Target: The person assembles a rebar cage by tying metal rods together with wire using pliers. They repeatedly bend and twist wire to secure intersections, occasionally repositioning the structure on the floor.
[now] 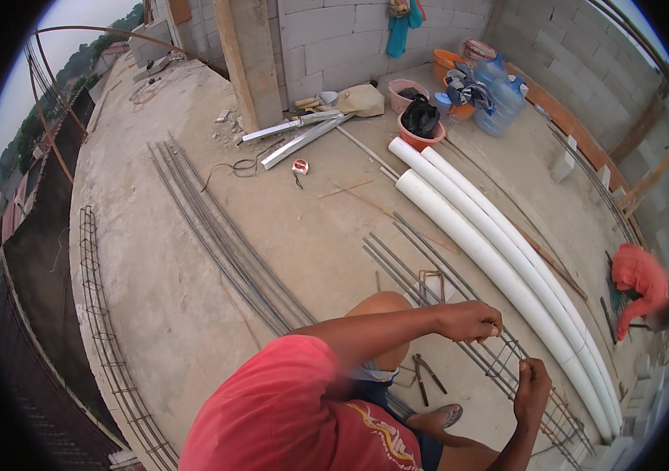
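A rebar cage [499, 363] of long grey steel bars with square stirrups runs diagonally in front of me, from the middle of the floor to the lower right. My left hand [469, 320] is closed at its upper bars, fingertips bent down beside a stirrup; a small part in its grip is hidden. Farther down the cage, my right hand [533, 388] pinches it at the outer bar, close to a stirrup. Loose bent stirrups [432, 284] stand near the cage's far bars. Below the cage, pincers [428, 378] lie on the concrete near my sandalled foot.
White pipes [491, 259] lie just beyond the cage. Loose steel bars [220, 231] stretch across the floor at left, and another cage [107, 337] lines the slab's edge. A tape measure [300, 166], tubs [421, 133] and water jugs [499, 106] are farther back. A co-worker [639, 279] bends at right.
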A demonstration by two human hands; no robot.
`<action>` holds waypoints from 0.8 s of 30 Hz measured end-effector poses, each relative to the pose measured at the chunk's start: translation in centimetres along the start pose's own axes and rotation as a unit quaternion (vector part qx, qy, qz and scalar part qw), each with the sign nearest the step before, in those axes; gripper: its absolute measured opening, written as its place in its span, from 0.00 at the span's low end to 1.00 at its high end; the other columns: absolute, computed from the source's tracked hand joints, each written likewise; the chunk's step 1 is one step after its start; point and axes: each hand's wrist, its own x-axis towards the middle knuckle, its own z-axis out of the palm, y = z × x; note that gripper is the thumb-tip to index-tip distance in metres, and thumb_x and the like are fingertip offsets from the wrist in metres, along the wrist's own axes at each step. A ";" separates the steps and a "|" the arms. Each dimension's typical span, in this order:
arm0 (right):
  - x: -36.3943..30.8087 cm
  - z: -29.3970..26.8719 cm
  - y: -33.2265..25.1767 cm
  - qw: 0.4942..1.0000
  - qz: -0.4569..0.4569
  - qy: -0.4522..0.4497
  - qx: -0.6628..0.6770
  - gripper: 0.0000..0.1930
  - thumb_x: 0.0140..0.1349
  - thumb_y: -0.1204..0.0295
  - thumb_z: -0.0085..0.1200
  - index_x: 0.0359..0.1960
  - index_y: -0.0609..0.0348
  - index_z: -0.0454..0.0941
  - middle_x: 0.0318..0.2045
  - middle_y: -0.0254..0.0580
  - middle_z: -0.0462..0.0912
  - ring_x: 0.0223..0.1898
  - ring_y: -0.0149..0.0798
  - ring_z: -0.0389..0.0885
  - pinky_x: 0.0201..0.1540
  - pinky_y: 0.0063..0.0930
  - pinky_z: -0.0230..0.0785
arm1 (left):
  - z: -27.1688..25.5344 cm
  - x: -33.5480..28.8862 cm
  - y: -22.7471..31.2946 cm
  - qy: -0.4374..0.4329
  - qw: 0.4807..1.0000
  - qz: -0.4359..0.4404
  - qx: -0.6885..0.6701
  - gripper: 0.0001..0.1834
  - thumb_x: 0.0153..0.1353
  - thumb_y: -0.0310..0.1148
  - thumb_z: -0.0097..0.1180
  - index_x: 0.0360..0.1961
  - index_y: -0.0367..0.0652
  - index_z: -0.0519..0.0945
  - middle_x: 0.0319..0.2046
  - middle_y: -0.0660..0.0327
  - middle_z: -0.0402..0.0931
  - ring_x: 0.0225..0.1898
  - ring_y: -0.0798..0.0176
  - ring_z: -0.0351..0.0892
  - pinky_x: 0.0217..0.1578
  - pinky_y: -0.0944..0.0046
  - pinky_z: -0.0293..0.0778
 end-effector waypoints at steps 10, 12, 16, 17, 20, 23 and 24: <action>-1.3 -0.5 -0.9 0.998 -0.031 -0.034 -0.036 0.08 0.64 0.74 0.52 0.40 0.63 0.81 0.33 0.52 0.84 0.34 0.49 0.83 0.39 0.34 0.72 | -0.7 0.0 0.4 -0.085 0.993 -0.072 0.030 0.17 0.66 0.41 0.49 0.34 0.35 0.77 0.22 0.57 0.76 0.27 0.66 0.77 0.29 0.63 0.73; -1.6 -0.8 -1.4 0.994 -0.063 -0.060 -0.059 0.08 0.64 0.74 0.52 0.39 0.62 0.82 0.33 0.52 0.84 0.35 0.52 0.83 0.40 0.37 0.73 | -0.9 0.3 0.1 -0.099 0.987 -0.075 0.103 0.17 0.65 0.41 0.51 0.34 0.35 0.78 0.23 0.55 0.77 0.28 0.61 0.78 0.31 0.60 0.73; -1.3 -0.6 -2.4 0.972 -0.127 -0.165 -0.106 0.07 0.63 0.73 0.52 0.36 0.61 0.82 0.31 0.51 0.84 0.34 0.54 0.83 0.39 0.41 0.73 | -1.1 -0.5 -3.4 -0.081 0.947 0.024 0.310 0.14 0.60 0.38 0.56 0.33 0.36 0.81 0.27 0.50 0.80 0.33 0.49 0.80 0.36 0.54 0.73; -1.9 -0.7 -1.8 0.971 -0.119 -0.169 -0.124 0.06 0.62 0.75 0.54 0.35 0.63 0.82 0.30 0.52 0.84 0.32 0.54 0.83 0.37 0.39 0.73 | 0.0 -0.1 -3.9 -0.095 0.941 0.024 0.324 0.13 0.59 0.38 0.57 0.33 0.37 0.82 0.29 0.49 0.80 0.36 0.46 0.80 0.37 0.53 0.73; -2.7 -0.8 2.4 0.967 -0.100 -0.170 -0.164 0.07 0.60 0.78 0.54 0.35 0.67 0.83 0.29 0.56 0.84 0.29 0.52 0.83 0.34 0.37 0.72 | 2.6 2.5 -4.1 -0.052 0.935 0.016 0.351 0.14 0.57 0.39 0.59 0.34 0.38 0.82 0.32 0.49 0.81 0.39 0.45 0.80 0.40 0.49 0.73; -2.3 0.1 0.2 0.957 -0.133 -0.170 -0.194 0.16 0.69 0.66 0.47 0.49 0.66 0.77 0.38 0.57 0.82 0.40 0.54 0.81 0.43 0.42 0.74 | 4.2 2.9 -4.3 -0.039 0.945 0.026 0.322 0.14 0.57 0.40 0.58 0.33 0.38 0.83 0.32 0.50 0.81 0.40 0.46 0.80 0.41 0.49 0.73; -2.4 0.9 -1.9 0.968 -0.107 -0.158 -0.163 0.16 0.70 0.67 0.45 0.50 0.65 0.77 0.40 0.58 0.82 0.41 0.56 0.80 0.46 0.42 0.72 | 4.3 2.8 -4.6 -0.028 0.948 0.029 0.314 0.14 0.58 0.39 0.57 0.33 0.38 0.82 0.31 0.50 0.81 0.39 0.47 0.81 0.40 0.50 0.73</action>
